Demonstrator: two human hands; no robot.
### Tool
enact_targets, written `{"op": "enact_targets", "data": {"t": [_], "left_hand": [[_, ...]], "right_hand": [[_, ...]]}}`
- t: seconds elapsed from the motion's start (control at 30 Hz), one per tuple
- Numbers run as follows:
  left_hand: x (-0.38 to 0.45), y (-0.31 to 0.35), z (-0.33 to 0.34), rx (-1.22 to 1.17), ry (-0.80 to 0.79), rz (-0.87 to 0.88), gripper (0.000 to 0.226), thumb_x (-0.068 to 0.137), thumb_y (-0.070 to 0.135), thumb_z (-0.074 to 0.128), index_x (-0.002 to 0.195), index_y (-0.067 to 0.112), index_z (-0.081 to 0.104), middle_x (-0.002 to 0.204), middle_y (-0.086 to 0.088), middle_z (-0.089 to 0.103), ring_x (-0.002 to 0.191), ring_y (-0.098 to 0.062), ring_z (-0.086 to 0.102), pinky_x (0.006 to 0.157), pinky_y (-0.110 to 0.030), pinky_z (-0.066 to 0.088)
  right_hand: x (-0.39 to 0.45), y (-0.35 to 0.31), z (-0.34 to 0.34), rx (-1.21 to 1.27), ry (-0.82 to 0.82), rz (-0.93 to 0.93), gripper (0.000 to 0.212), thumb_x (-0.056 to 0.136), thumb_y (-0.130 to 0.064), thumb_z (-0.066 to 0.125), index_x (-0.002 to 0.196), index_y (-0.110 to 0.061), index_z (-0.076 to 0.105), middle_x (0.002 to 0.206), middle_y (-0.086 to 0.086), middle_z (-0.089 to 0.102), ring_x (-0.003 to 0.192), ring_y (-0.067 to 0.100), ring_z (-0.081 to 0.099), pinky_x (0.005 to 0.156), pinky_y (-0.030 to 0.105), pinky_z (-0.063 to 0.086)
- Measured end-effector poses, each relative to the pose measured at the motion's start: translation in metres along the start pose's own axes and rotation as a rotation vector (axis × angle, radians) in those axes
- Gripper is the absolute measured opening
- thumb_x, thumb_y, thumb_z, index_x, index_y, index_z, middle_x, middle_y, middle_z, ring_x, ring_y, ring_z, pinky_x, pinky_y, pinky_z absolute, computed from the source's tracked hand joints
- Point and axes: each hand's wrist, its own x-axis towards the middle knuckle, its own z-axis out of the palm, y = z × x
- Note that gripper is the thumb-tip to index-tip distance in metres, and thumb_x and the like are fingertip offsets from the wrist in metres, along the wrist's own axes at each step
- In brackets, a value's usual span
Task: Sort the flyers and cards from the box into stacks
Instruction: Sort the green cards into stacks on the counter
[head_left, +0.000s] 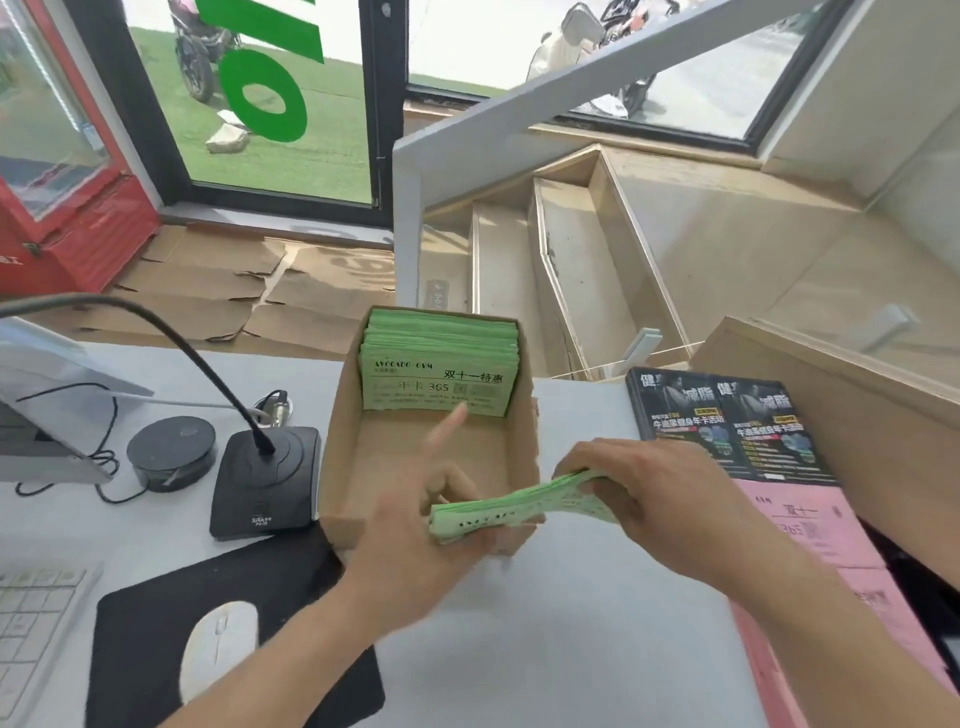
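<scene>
I see green cards (439, 364) with black print in a brown cardboard box (343, 441); right of the box, black flyers (727, 426) and pink flyers (810, 525).

Both forearms reaching in from the bottom edge, bare, converging toward the middle. Left hand (426, 525) palm turned inward, index finger stretched straight forward and up, remaining fingers and thumb curled round the near end of a green stack (519, 506). Right hand (639, 493) back upward, wrist angled left, fingers bent down over the far end of the same stack, gripping it from above.
</scene>
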Motion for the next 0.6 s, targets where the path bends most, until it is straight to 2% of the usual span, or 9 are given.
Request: {"op": "enact_targets", "data": {"t": [0.07,0.13,0.17,0.27,0.37,0.47,0.53,0.6], "left_hand": [[-0.011,-0.007,0.029,0.092,-0.075,0.007,0.070,0.080,0.011,0.085,0.128,0.054,0.060,0.077,0.012,0.054,0.068,-0.005,0.054,0.064,-0.016,0.043],[-0.027,-0.021,0.058,0.086,-0.141,-0.055,0.041,0.085,0.012,0.081,0.107,0.046,0.076,0.078,0.015,0.050,0.068,-0.006,0.050,0.063,-0.014,0.036],[-0.036,-0.028,0.072,0.063,-0.158,-0.115,0.034,0.086,0.011,0.079,0.102,0.042,0.079,0.078,0.016,0.047,0.067,-0.006,0.048,0.063,-0.014,0.035],[-0.065,-0.047,0.101,0.065,-0.161,-0.243,0.034,0.084,0.007,0.080,0.093,0.040,0.081,0.080,0.016,0.054,0.073,-0.007,0.055,0.068,-0.017,0.039],[-0.085,-0.057,0.110,0.091,-0.114,-0.325,0.035,0.079,0.004,0.084,0.093,0.036,0.078,0.093,0.013,0.068,0.091,-0.010,0.067,0.080,-0.018,0.046],[-0.092,-0.052,0.118,0.088,-0.035,-0.416,0.036,0.079,0.005,0.085,0.104,0.029,0.075,0.095,0.017,0.073,0.095,-0.002,0.067,0.079,-0.008,0.045],[-0.090,-0.049,0.126,0.075,0.004,-0.440,0.025,0.084,0.006,0.080,0.100,0.024,0.076,0.092,0.016,0.075,0.091,-0.002,0.067,0.073,-0.008,0.045],[-0.088,-0.046,0.135,0.045,0.045,-0.460,0.016,0.088,0.008,0.077,0.096,0.021,0.076,0.090,0.011,0.076,0.088,-0.003,0.067,0.070,-0.008,0.046]], "right_hand": [[-0.028,0.018,0.012,0.064,-0.032,0.081,0.027,0.097,-0.020,0.056,0.111,-0.043,0.057,0.093,-0.023,0.067,0.078,0.006,0.060,0.065,0.032,0.047],[-0.055,0.035,0.035,0.102,-0.073,0.151,0.027,0.098,-0.020,0.056,0.111,-0.043,0.058,0.094,-0.024,0.067,0.083,0.006,0.059,0.066,0.024,0.043],[-0.068,0.043,0.048,0.126,-0.097,0.181,0.027,0.098,-0.020,0.055,0.111,-0.044,0.058,0.095,-0.024,0.067,0.085,0.006,0.058,0.067,0.022,0.043],[-0.101,0.058,0.090,0.204,-0.142,0.226,0.027,0.096,-0.022,0.059,0.112,-0.044,0.062,0.099,-0.024,0.069,0.090,0.005,0.062,0.079,0.031,0.050],[-0.128,0.074,0.118,0.246,-0.105,0.278,0.025,0.093,-0.027,0.068,0.115,-0.040,0.068,0.105,-0.022,0.071,0.100,0.004,0.062,0.093,0.029,0.046],[-0.142,0.095,0.129,0.428,-0.013,0.376,0.025,0.091,-0.022,0.072,0.106,-0.042,0.069,0.099,-0.026,0.069,0.095,-0.005,0.058,0.084,0.024,0.045],[-0.143,0.103,0.133,0.519,-0.009,0.387,0.025,0.092,-0.018,0.069,0.102,-0.041,0.067,0.096,-0.029,0.067,0.093,-0.003,0.060,0.080,0.024,0.045],[-0.142,0.105,0.132,0.497,0.008,0.379,0.025,0.095,-0.018,0.064,0.108,-0.039,0.064,0.095,-0.033,0.062,0.093,0.000,0.058,0.079,0.025,0.044]]}}
